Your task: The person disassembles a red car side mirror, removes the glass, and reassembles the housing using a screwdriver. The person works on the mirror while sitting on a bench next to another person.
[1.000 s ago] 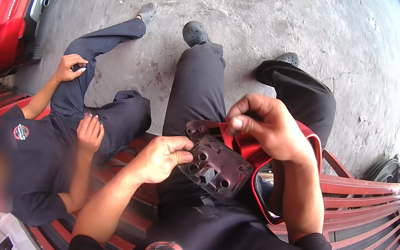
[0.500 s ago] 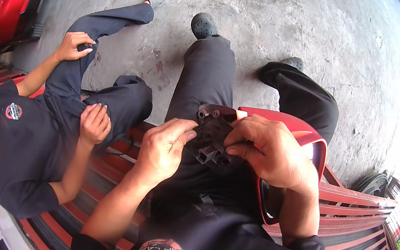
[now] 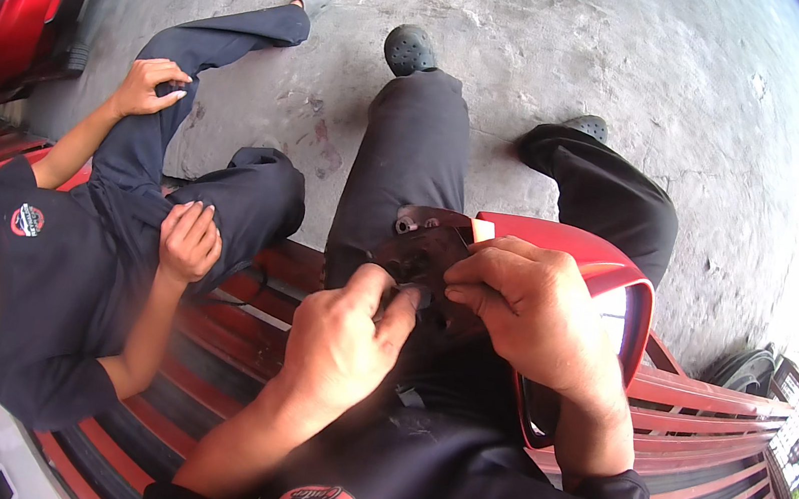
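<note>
A red car side mirror (image 3: 570, 240) lies across my lap, its glass (image 3: 613, 328) partly behind my right wrist. From its inner end sticks out a black mounting base (image 3: 425, 250) with round bosses on top. My left hand (image 3: 342, 343) pinches a small black plastic piece at the base's near side, between thumb and forefinger; the fingers hide most of it. At the right side of the base my right hand (image 3: 542, 314) is closed, thumb against forefinger, on or near its edge. Whatever is between those fingertips is hidden.
I sit on a red slatted bench (image 3: 701, 415). Close on my left sits another person, hands (image 3: 188, 242) resting on their legs. A red vehicle (image 3: 22, 8) stands at the far left on the concrete floor (image 3: 567, 50). Dark coiled material (image 3: 745, 371) lies beyond the bench at right.
My left hand has moved right and nearer over the base, now covering the small black piece that showed before. My right hand has barely shifted; the mirror stays in place.
</note>
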A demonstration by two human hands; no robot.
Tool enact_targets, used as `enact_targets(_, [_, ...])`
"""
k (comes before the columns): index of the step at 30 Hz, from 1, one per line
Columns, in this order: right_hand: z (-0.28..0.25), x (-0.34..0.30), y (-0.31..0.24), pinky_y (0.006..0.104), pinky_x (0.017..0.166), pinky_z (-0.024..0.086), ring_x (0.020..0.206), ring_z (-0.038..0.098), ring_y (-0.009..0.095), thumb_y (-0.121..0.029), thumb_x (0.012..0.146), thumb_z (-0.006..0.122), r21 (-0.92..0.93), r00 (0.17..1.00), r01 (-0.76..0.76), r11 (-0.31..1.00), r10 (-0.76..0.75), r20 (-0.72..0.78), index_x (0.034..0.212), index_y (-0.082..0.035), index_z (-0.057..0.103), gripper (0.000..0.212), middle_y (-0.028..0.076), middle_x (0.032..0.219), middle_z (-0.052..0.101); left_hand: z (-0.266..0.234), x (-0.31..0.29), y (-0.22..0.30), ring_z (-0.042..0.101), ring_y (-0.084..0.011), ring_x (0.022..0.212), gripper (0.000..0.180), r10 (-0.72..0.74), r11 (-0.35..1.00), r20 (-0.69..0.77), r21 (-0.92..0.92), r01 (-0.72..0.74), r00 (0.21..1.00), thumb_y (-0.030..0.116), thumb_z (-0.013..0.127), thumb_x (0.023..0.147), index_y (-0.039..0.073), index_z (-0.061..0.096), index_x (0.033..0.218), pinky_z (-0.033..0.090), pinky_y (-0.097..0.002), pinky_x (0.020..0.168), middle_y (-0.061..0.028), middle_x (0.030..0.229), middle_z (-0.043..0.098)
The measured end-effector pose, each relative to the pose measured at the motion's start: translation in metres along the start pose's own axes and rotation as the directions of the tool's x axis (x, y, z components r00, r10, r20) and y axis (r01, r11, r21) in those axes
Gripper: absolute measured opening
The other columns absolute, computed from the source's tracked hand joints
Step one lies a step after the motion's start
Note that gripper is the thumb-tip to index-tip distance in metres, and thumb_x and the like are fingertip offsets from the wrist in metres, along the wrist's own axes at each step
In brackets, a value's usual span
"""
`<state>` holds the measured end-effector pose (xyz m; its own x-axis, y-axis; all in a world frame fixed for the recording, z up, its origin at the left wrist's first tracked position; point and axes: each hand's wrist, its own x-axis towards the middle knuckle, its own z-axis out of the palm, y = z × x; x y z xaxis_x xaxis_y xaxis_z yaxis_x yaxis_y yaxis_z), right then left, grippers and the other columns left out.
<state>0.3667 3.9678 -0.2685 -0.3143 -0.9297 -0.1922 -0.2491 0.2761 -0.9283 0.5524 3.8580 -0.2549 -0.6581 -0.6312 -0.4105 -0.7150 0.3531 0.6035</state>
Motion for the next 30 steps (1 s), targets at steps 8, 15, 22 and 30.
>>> enact_targets(8, [0.012,-0.013,-0.025,0.0392,0.077,0.059,0.087,0.074,0.033,0.002,0.086,0.080,-0.027,0.996,-0.013,1.000,0.011,-0.084,0.100,0.002,0.075,0.015,0.017,0.093,0.074,0.010,-0.004,0.007,0.046,-0.0037,0.050,0.023,-0.114,0.985,-0.189,-0.149,0.086,0.975,0.013,0.076,0.097,0.000,0.065,0.083,0.037,-0.0289,0.047,-0.0015,0.054,0.056])
enact_targets(15, [0.013,-0.014,-0.027,0.0384,0.081,0.060,0.095,0.075,0.032,0.003,0.086,0.080,0.098,0.995,-0.020,0.995,0.030,-0.097,0.102,0.001,0.076,0.017,0.017,0.098,0.075,-0.001,-0.008,-0.009,0.053,-0.0061,0.057,0.023,-0.166,0.941,0.043,-0.291,0.171,0.985,0.018,0.079,0.097,0.000,0.069,0.087,0.042,-0.0275,0.053,-0.0017,0.064,0.063])
enact_targets(22, [0.012,-0.008,-0.008,0.0415,0.084,0.060,0.091,0.073,0.034,0.004,0.080,0.079,0.086,0.998,0.061,0.994,-0.058,-0.033,0.101,0.000,0.075,0.021,0.015,0.093,0.074,0.000,-0.008,-0.021,0.055,-0.0060,0.061,0.018,-0.171,0.918,0.139,-0.337,0.209,0.975,0.016,0.074,0.101,0.000,0.067,0.097,0.045,-0.0257,0.058,-0.0010,0.067,0.062])
enact_targets(30, [0.001,-0.009,0.004,0.0326,0.080,0.057,0.087,0.073,0.020,0.009,0.080,0.079,0.133,0.997,-0.078,0.988,0.076,0.023,0.100,0.001,0.076,0.021,0.010,0.090,0.074,-0.013,-0.015,-0.047,0.059,-0.0073,0.064,0.022,-0.129,0.826,0.055,-0.546,0.138,0.990,0.021,0.068,0.106,0.000,0.067,0.102,0.046,-0.0248,0.059,-0.0013,0.071,0.063])
